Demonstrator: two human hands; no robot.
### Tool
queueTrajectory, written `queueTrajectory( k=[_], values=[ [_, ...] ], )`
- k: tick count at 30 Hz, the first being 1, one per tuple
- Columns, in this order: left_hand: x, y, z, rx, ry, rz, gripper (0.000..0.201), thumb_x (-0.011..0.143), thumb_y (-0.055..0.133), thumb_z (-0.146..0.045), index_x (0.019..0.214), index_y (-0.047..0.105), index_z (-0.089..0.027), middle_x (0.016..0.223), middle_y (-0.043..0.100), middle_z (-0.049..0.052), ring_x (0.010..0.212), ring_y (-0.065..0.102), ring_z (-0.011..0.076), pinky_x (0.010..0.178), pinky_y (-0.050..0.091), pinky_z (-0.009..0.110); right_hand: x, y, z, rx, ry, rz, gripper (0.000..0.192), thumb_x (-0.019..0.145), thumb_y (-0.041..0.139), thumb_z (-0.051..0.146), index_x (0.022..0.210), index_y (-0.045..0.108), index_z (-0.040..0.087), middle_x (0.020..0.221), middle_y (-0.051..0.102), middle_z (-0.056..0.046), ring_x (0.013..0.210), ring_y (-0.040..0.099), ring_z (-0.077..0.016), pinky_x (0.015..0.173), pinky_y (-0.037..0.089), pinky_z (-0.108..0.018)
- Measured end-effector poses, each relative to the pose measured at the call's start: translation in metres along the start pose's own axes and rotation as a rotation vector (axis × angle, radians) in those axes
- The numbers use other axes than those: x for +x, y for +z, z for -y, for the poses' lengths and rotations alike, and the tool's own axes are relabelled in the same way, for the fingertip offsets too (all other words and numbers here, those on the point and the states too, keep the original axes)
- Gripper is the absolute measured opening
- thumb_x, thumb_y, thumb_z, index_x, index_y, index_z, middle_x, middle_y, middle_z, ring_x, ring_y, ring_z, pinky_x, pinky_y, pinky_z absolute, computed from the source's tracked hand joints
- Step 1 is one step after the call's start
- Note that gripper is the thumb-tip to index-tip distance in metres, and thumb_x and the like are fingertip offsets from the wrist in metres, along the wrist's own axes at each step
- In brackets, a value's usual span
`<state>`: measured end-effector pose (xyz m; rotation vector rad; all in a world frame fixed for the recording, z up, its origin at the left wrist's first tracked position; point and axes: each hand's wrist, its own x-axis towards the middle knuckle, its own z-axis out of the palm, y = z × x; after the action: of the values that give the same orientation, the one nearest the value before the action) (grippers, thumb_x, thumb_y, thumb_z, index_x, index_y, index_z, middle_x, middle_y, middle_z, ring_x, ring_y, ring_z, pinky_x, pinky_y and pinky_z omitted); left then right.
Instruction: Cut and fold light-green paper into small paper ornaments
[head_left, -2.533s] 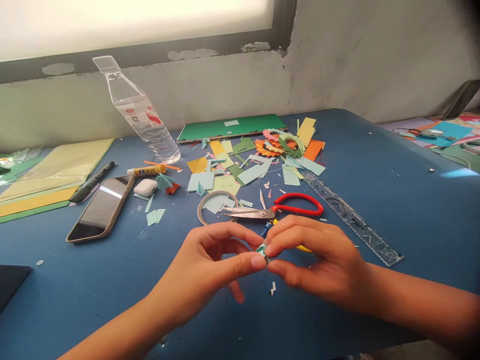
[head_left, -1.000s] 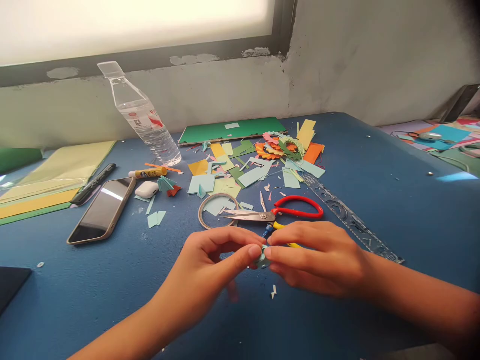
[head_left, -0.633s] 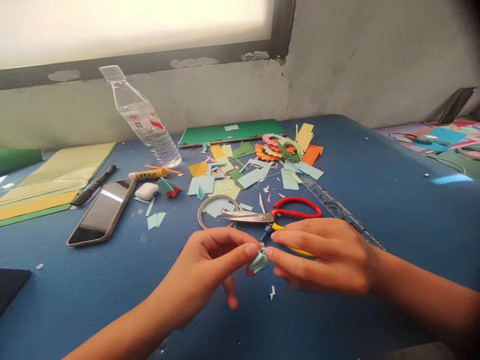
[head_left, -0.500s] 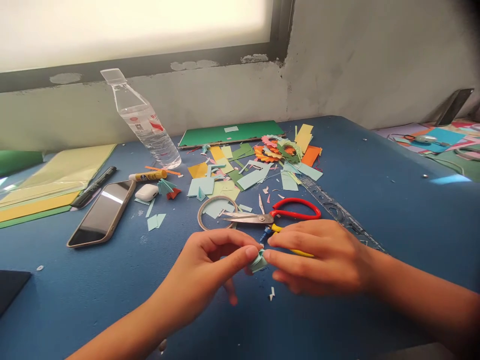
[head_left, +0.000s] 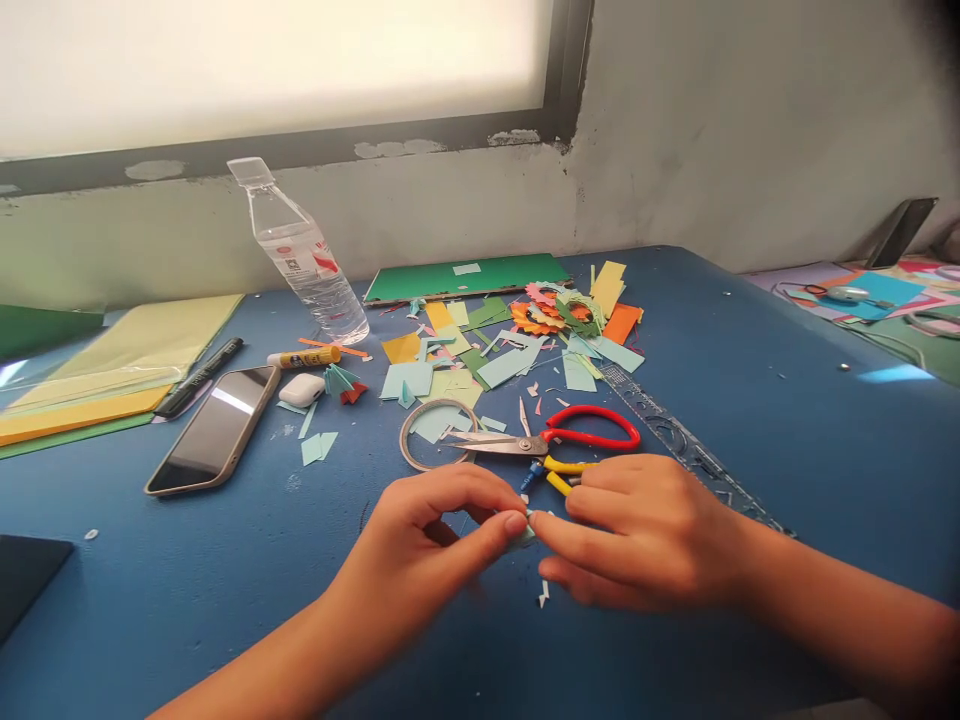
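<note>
My left hand (head_left: 431, 545) and my right hand (head_left: 637, 530) meet just above the blue table (head_left: 787, 400), near its front edge. Between their fingertips they pinch a small folded piece of light blue paper (head_left: 525, 531), mostly hidden by the fingers. Red-handled scissors (head_left: 555, 440) lie just beyond the hands, next to a yellow-handled tool (head_left: 561, 472) partly covered by my right hand.
A tape ring (head_left: 433, 432) and a pile of coloured paper scraps (head_left: 510, 340) lie beyond the scissors. A clear ruler (head_left: 675, 440) runs to the right. At the left are a phone (head_left: 214, 428), earbud case (head_left: 301, 389), glue stick (head_left: 304, 357), marker (head_left: 199, 376), water bottle (head_left: 304, 255) and paper sheets (head_left: 112, 365).
The fan of paper that showed between my fingertips half a second ago is now pressed flatter and more hidden. Both hands have stayed close together; the view has tilted slightly.
</note>
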<state>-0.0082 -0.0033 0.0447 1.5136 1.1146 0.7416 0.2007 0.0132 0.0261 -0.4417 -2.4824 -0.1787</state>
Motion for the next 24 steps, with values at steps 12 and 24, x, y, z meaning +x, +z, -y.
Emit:
queueTrajectory(
  k=[12, 24],
  values=[
    [0.01, -0.003, 0.014, 0.491, 0.033, 0.119, 0.014, 0.081, 0.059, -0.026, 0.084, 0.072, -0.02, 0.078, 0.073, 0.001, 0.063, 0.061, 0.0134, 0.052, 0.046, 0.019, -0.004, -0.001, -0.019, 0.016, 0.289, -0.019, 0.021, 0.089, 0.049, 0.022, 0.074, 0.064, 0.018, 0.058, 0.065, 0.0, 0.051, 0.059, -0.0116, 0.051, 0.038, -0.024],
    [0.022, -0.037, 0.019, 0.886, 0.035, -0.09, 0.017, 0.08, 0.057, -0.035, 0.082, 0.065, -0.021, 0.086, 0.067, 0.006, 0.079, 0.062, 0.0261, 0.063, 0.044, 0.031, 0.003, -0.018, -0.035, 0.137, 0.815, 0.7, 0.025, 0.079, 0.062, 0.035, 0.097, 0.058, 0.018, 0.094, 0.064, -0.007, 0.077, 0.061, -0.0223, 0.058, 0.042, -0.028]
  ],
)
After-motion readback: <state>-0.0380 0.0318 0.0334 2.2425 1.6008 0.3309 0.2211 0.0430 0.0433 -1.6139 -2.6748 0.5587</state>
